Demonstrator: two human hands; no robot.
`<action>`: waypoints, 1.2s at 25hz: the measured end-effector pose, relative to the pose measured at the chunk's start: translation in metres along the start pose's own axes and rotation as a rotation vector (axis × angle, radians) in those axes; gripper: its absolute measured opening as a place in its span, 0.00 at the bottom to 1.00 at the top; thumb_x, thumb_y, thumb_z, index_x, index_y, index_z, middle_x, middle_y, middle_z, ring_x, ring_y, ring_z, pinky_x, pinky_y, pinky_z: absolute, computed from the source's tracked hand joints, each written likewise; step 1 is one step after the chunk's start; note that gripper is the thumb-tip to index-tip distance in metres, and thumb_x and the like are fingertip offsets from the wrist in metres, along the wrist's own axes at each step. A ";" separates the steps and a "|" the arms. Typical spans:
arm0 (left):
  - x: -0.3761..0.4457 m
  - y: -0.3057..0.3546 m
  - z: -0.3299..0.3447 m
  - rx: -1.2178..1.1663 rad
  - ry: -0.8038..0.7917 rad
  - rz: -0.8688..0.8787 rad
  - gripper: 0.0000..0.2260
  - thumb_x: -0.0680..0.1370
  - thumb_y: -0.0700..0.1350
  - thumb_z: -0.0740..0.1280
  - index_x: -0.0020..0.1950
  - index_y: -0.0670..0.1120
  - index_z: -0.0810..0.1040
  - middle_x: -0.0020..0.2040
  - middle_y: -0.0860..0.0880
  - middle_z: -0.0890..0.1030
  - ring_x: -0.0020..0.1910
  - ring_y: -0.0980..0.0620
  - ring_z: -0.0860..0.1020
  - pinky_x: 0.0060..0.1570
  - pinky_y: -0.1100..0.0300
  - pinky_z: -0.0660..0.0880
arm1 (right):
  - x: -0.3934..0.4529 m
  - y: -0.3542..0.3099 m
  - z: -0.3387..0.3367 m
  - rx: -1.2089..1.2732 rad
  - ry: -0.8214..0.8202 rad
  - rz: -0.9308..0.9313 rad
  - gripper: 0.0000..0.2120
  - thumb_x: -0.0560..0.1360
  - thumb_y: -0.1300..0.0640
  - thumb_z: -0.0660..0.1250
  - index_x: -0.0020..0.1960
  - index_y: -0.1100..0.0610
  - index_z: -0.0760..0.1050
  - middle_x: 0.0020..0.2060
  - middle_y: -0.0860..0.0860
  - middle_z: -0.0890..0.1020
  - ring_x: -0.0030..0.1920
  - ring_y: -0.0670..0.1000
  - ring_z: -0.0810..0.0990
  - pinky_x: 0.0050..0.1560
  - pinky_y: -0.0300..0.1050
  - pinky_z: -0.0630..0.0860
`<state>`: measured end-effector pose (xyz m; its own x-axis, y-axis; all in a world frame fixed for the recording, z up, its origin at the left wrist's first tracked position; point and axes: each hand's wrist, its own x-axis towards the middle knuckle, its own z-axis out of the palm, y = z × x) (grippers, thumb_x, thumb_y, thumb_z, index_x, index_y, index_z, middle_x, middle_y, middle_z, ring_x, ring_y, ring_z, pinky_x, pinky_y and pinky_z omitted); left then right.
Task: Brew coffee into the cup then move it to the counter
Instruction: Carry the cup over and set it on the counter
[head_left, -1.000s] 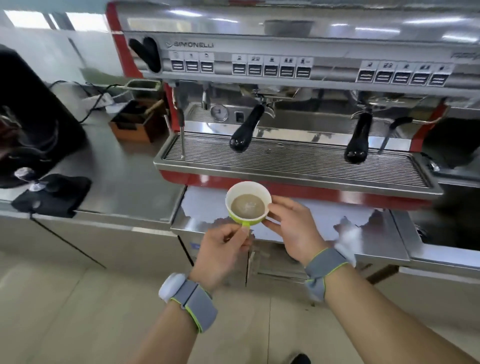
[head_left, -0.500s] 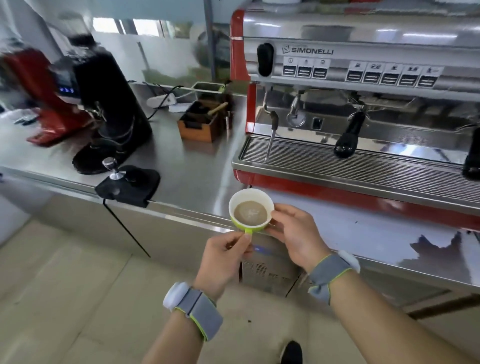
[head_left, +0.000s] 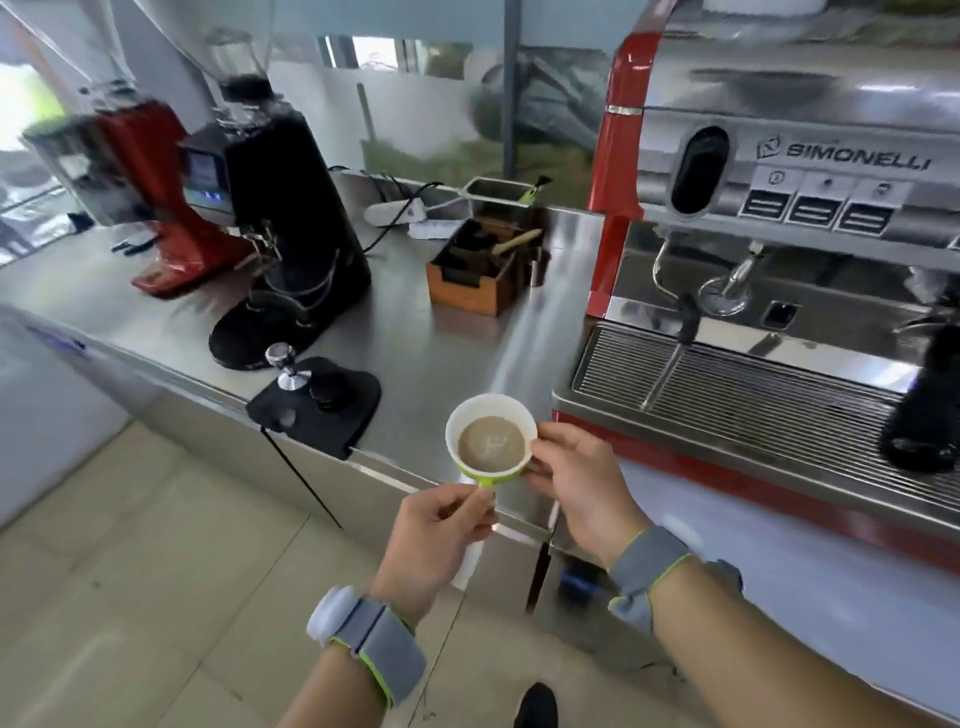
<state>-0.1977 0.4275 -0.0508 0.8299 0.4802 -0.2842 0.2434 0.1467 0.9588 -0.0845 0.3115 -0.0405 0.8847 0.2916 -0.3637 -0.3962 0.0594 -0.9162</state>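
A small cup (head_left: 491, 438), green outside and white inside, holds light brown coffee. It hangs in the air over the front edge of the steel counter (head_left: 441, 332). My left hand (head_left: 441, 525) pinches the cup's handle from below. My right hand (head_left: 576, 483) steadies the cup's right side with its fingertips. The red and steel espresso machine (head_left: 779, 291) stands to the right, with its drip tray (head_left: 727, 384) bare and a black portafilter handle (head_left: 919, 415) at the far right.
A black tamping mat (head_left: 332, 410) with a tamper (head_left: 285, 369) lies just left of the cup. Behind it stand a black grinder (head_left: 275, 218) and a red grinder (head_left: 156, 202). A wooden knock box (head_left: 478, 270) sits near the machine's left side.
The view has swung left, and both hands have carried the cup from in front of the machine's drip tray to the counter section left of the machine. The grip is unchanged.
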 end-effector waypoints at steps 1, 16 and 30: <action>0.013 0.002 -0.004 0.017 0.018 -0.004 0.09 0.77 0.42 0.70 0.42 0.37 0.85 0.34 0.45 0.83 0.37 0.52 0.82 0.45 0.58 0.83 | 0.013 -0.002 0.008 0.004 -0.006 0.009 0.10 0.74 0.66 0.66 0.44 0.53 0.81 0.42 0.52 0.85 0.45 0.51 0.84 0.39 0.39 0.81; 0.186 0.010 -0.057 0.083 -0.063 -0.116 0.09 0.76 0.43 0.70 0.40 0.40 0.86 0.35 0.45 0.84 0.37 0.51 0.82 0.50 0.47 0.81 | 0.148 -0.010 0.096 0.013 0.121 0.027 0.14 0.75 0.70 0.64 0.43 0.53 0.80 0.39 0.50 0.84 0.41 0.47 0.82 0.47 0.45 0.81; 0.330 -0.005 -0.102 0.222 -0.394 -0.236 0.10 0.68 0.54 0.71 0.37 0.48 0.85 0.34 0.47 0.85 0.36 0.50 0.80 0.50 0.42 0.80 | 0.235 0.010 0.153 0.087 0.423 0.083 0.15 0.75 0.72 0.63 0.43 0.53 0.80 0.40 0.49 0.84 0.43 0.49 0.82 0.47 0.45 0.81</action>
<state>0.0232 0.6732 -0.1501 0.8553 0.0871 -0.5108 0.5124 0.0038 0.8587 0.0818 0.5264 -0.1092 0.8647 -0.1165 -0.4887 -0.4732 0.1379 -0.8701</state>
